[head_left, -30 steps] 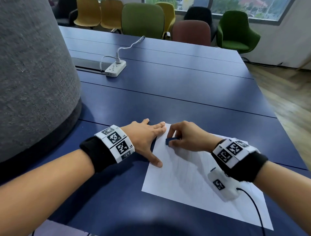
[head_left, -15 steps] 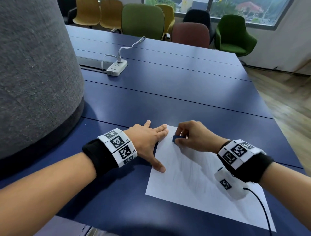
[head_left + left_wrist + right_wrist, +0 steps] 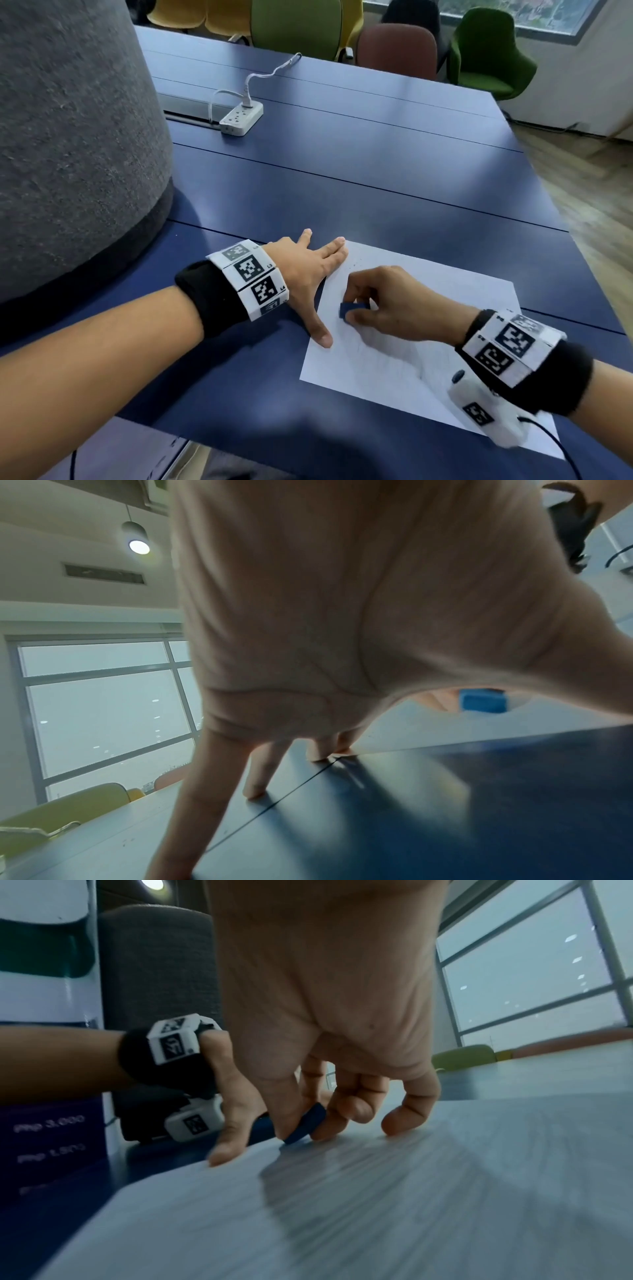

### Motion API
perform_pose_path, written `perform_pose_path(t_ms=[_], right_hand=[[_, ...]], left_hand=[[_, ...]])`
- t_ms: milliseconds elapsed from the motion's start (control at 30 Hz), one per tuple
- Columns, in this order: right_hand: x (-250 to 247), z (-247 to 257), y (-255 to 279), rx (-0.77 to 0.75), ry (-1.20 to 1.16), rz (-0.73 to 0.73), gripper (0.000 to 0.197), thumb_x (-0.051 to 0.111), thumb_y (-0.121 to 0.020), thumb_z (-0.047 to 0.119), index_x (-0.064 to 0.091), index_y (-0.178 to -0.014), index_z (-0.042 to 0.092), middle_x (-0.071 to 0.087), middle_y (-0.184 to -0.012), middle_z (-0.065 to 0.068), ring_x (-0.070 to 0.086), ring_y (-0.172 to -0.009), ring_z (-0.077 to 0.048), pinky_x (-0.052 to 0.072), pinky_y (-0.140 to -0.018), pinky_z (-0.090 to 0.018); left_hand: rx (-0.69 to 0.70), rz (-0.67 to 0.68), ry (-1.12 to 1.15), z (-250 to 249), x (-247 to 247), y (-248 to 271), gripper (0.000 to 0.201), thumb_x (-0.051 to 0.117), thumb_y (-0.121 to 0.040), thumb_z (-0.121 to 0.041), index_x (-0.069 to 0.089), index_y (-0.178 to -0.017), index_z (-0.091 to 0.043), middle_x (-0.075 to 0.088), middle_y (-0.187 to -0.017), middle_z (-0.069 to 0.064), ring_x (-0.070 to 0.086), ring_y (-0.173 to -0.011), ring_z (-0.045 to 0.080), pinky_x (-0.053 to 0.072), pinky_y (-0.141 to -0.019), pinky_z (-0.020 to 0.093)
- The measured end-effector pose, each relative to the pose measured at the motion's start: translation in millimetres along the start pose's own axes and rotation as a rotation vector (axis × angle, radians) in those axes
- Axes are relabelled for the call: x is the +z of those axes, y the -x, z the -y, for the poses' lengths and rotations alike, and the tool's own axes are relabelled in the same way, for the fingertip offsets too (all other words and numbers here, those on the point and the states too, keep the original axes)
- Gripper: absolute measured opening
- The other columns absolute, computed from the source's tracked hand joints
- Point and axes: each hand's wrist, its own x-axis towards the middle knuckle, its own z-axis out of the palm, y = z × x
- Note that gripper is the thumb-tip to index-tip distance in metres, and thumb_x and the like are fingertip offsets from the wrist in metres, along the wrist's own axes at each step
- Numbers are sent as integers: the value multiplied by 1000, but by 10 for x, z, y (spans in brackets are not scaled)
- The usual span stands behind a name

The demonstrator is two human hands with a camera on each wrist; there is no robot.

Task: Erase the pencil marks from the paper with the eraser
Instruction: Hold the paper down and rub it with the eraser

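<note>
A white sheet of paper (image 3: 421,346) with faint grey pencil marks lies on the dark blue table (image 3: 342,192). My right hand (image 3: 376,301) pinches a small blue eraser (image 3: 352,309) between thumb and fingers, its lower edge on the paper near the sheet's left side. The right wrist view shows the eraser (image 3: 306,1123) tilted against the paper (image 3: 377,1204). My left hand (image 3: 308,274) lies flat with spread fingers, thumb and fingertips pressing the paper's left edge and far corner. In the left wrist view the eraser (image 3: 483,700) shows beyond the left hand (image 3: 342,615).
A tall grey fabric-covered column (image 3: 68,137) stands close on the left. A white power strip (image 3: 241,120) with its cable lies further back on the table. Coloured chairs (image 3: 486,51) line the far edge. The table's right edge drops to a wooden floor (image 3: 589,192).
My right hand has drawn the eraser from the paper's far left corner toward me, down the sheet's left side. The left hand stays pressed on the paper's edge.
</note>
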Motion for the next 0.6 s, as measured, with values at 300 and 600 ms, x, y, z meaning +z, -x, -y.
perform_pose_path(t_ms=[300,600], right_hand=[[51,50,107,-3,-37,22,7,72,-80,25,68,-84,22,65,-74,6,55,-63,-8,42,-60,-19],[101,29,170,3,-50,-28,7,71,-80,28,66,-84,25,67,-75,7,59,-68,-11,47,-65,-26]], left_hand=[[-4,22,-29,-18,-16,14,152,68,-44,-89,-24,-151,-32,-29,-156,-20,-16,-148,36,24,-114,51],[-13,36,-27,-23,-18,15,152,68,-43,-89,-25,-150,-33,-30,-155,-22,-17,-147,34,23,-115,51]])
